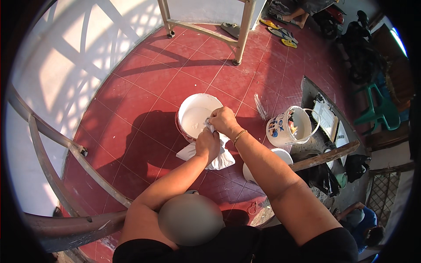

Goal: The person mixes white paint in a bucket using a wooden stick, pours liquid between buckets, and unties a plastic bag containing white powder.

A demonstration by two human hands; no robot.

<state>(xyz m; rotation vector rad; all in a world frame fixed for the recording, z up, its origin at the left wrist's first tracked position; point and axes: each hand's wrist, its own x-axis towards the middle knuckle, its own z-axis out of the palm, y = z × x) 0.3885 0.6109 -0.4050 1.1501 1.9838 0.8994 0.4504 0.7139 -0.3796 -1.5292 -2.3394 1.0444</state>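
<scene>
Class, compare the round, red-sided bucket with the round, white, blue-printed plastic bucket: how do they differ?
The round, red-sided bucket holds white material; the white, blue-printed plastic bucket holds something multicoloured. The printed bucket shows a handle; the red-sided bucket shows none. Both have round mouths and white insides.

Beyond a bag [222,161], a bucket [197,101] is placed; to their right a pail [277,132] is set (with a tub [284,155] nearer).

Red tiled flr [182,85] meets shadow-streaked, sunlit wht wall [66,65], grn chair [387,112] far R.
</scene>
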